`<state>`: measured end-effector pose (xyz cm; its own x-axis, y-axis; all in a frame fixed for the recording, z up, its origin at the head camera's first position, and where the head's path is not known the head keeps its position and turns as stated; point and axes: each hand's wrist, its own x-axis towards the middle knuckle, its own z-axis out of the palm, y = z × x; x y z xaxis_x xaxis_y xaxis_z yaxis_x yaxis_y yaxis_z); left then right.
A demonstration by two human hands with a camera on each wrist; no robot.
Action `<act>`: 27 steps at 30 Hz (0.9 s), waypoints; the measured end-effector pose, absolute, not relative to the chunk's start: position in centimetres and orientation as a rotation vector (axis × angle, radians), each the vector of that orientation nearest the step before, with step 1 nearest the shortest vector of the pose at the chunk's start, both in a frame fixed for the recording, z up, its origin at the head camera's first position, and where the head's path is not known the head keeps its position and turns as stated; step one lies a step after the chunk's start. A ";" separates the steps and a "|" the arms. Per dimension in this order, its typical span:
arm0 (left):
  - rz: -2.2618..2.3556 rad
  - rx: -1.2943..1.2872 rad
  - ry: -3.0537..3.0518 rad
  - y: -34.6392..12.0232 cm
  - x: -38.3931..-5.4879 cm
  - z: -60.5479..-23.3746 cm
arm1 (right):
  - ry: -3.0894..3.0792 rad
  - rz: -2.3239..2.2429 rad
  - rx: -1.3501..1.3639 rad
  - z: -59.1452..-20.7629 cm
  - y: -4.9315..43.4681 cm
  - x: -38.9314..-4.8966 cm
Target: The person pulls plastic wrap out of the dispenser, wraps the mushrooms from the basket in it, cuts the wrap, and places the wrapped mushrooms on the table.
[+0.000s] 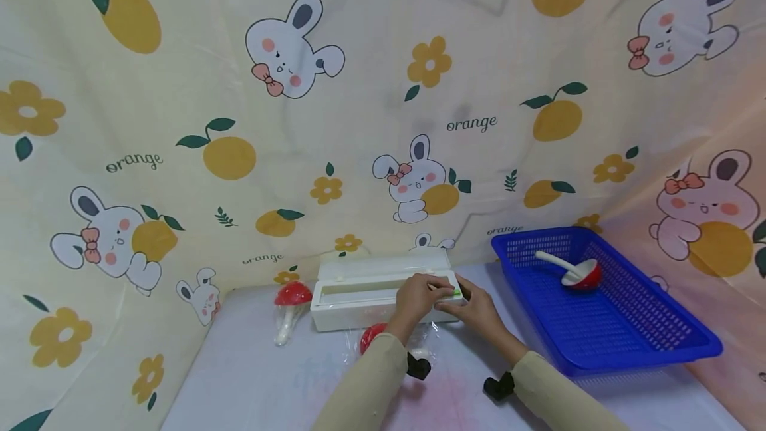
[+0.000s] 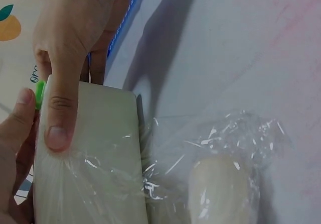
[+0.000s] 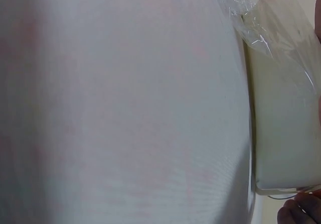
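A long white cling film box (image 1: 341, 320) lies with its lid (image 1: 383, 265) raised at the back. My right hand (image 1: 481, 314) grips the box's right end, its thumb (image 2: 60, 128) pressing the front face and other fingers behind. Over the top edge at that same end, my left hand (image 1: 413, 301) pinches a small green slide cutter (image 2: 40, 94). Clear film runs down the front face to a red and white ladle (image 1: 371, 336) lying before the box, partly hidden by my left forearm. Film covers its pale handle (image 2: 220, 189).
Left of the box lies another red and white ladle (image 1: 293, 294), with film around it. A blue plastic basket (image 1: 688, 351) stands at the right, holding a further ladle (image 1: 589, 275). A printed cloth (image 1: 359, 118) hangs behind the white table (image 1: 251, 378).
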<state>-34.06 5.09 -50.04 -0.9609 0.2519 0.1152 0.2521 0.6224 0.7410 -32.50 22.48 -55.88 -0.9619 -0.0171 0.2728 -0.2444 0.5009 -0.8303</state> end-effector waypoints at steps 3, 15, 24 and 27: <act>-1.269 -0.440 -2.830 5.1 -34.1 -50.2 | -2.511 1.447 0.230 -55.9 22.5 -32.5; -1.211 -0.461 -2.829 4.9 -34.0 -50.0 | -2.507 1.434 0.225 -56.0 22.5 -32.6; -1.208 -0.558 -2.813 4.1 -33.3 -48.9 | -2.514 1.416 0.229 -56.0 22.5 -32.6; -1.197 -0.580 -2.817 4.0 -33.3 -49.0 | -2.516 1.424 0.211 -56.0 22.5 -32.5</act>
